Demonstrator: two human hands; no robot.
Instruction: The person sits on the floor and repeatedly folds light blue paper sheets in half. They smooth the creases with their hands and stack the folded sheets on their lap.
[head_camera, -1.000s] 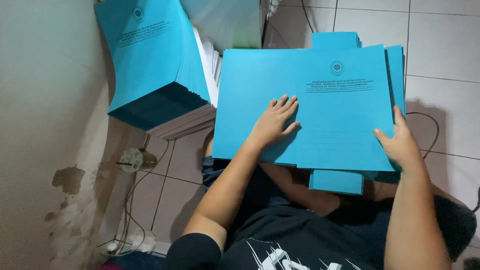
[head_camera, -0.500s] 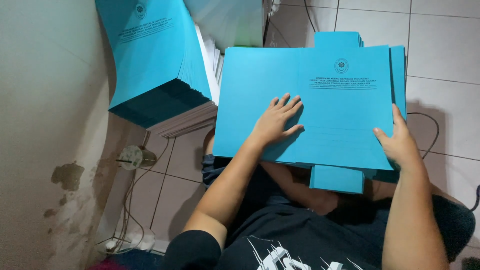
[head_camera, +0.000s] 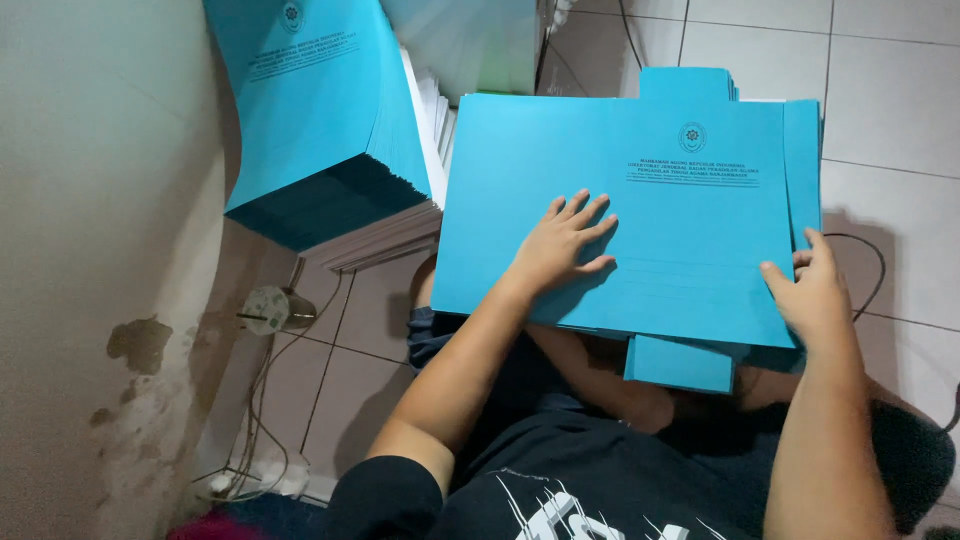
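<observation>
Left hand (head_camera: 562, 243) lies flat on the top blue folder (head_camera: 640, 200), fingers spread wide and pressing on its lower middle, gripping nothing. Right hand (head_camera: 815, 295) is at that folder's right-hand edge, near its lower corner, fingers curled over the edge and thumb on top, pinching the sheet. The folder rests across the person's lap, printed face up, with a dark emblem and lines of print toward its upper right. More blue sheets peek out beneath it, a tab above and another below. To the folder's left, a tall stack of blue folders (head_camera: 320, 120) leans near the wall (head_camera: 90, 200). Beyond the folder, pale floor tiles (head_camera: 890, 80).
</observation>
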